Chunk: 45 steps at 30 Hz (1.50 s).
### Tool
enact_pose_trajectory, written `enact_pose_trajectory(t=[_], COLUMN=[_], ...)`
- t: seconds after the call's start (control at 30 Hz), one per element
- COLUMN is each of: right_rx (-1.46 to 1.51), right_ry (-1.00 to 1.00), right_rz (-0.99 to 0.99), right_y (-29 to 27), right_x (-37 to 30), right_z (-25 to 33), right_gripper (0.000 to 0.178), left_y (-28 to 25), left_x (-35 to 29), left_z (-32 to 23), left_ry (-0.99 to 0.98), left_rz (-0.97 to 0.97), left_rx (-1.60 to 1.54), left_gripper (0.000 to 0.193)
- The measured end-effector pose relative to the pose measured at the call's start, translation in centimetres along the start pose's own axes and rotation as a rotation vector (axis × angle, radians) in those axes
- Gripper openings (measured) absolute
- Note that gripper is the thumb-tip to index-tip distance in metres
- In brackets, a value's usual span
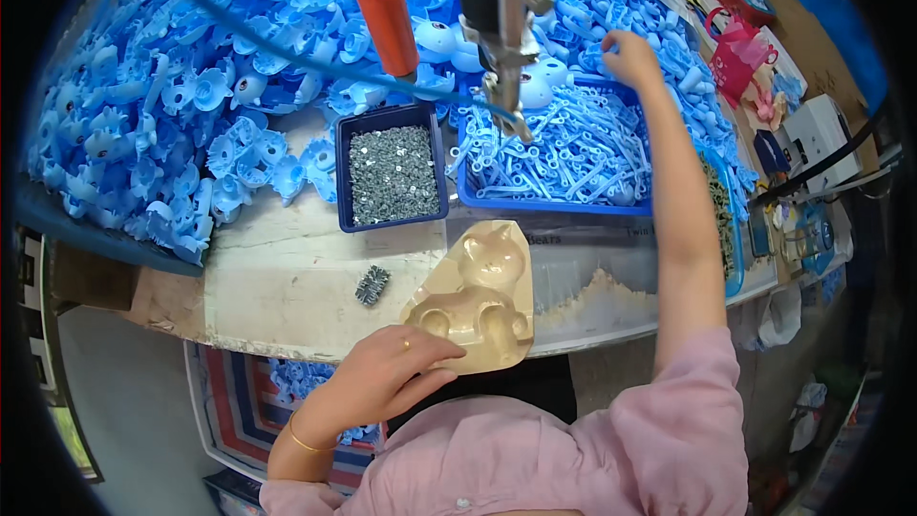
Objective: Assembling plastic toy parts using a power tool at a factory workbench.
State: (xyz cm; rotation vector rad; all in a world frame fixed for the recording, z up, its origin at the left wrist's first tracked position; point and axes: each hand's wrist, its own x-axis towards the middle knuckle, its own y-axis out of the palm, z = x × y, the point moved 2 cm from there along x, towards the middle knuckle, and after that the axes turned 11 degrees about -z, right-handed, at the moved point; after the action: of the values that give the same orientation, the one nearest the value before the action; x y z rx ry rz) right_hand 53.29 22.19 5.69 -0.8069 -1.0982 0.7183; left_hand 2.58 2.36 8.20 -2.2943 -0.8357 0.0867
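Note:
My left hand (396, 373) lies over the near left edge of a beige moulded fixture (489, 298) with rounded hollows. Its fingers stretch out, the thumb apart from them, and I see nothing held. My right arm reaches far forward, past a blue tray (557, 204) full of thin light-blue plastic links (564, 148) with ringed ends. At the tray's far right corner, my right hand (630, 59) is curled closed beside a heap of small blue plastic parts (611, 5). Whatever its fingers may hold is hidden.
A dark blue bin (346, 172) of small metal screws (392, 172) stands left of the tray. Screws form a small pile (372, 285) on the table. Blue shell pieces (143, 115) heap up at the left. An orange tool (382, 14) and a metal-tipped driver (506, 48) hang overhead.

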Motion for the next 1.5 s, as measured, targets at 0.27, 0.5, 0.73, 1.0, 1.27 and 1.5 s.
enact_pose_trajectory(t=[0.27, 0.5, 0.73, 1.0, 1.27, 1.5], right_rx=[1.083, 1.201, 0.152, -0.294, 0.008, -0.138], right_ry=[0.068, 0.188, 0.284, 0.354, 0.043, 0.023], right_rz=[0.811, 1.083, -0.251, -0.033, 0.289, -0.104], right_y=[-11.4, -12.1, -4.7, -0.7, -4.1, 0.1], right_x=[-16.6, -21.7, -8.4, -0.2, 0.9, 11.2], right_z=[9.3, 11.1, -14.4, -12.6, -7.0, -3.5], right_gripper=[0.015, 0.020, 0.041, 0.090, 0.081, 0.087], left_y=[5.4, 8.9, 7.4, 6.0, 4.7, 4.9], left_x=[6.0, 5.9, 5.2, 4.2, 4.7, 4.9], left_z=[-0.5, -0.4, -0.8, -0.1, 0.9, 0.6], left_ry=[0.119, 0.332, 0.276, 0.129, 0.153, 0.068], left_rz=[-0.284, -0.360, -0.417, -0.438, -0.442, -0.420], left_rx=[-0.008, 0.045, 0.018, 0.022, 0.053, 0.051], left_gripper=[0.043, 0.051, 0.044, 0.039, 0.038, 0.036])
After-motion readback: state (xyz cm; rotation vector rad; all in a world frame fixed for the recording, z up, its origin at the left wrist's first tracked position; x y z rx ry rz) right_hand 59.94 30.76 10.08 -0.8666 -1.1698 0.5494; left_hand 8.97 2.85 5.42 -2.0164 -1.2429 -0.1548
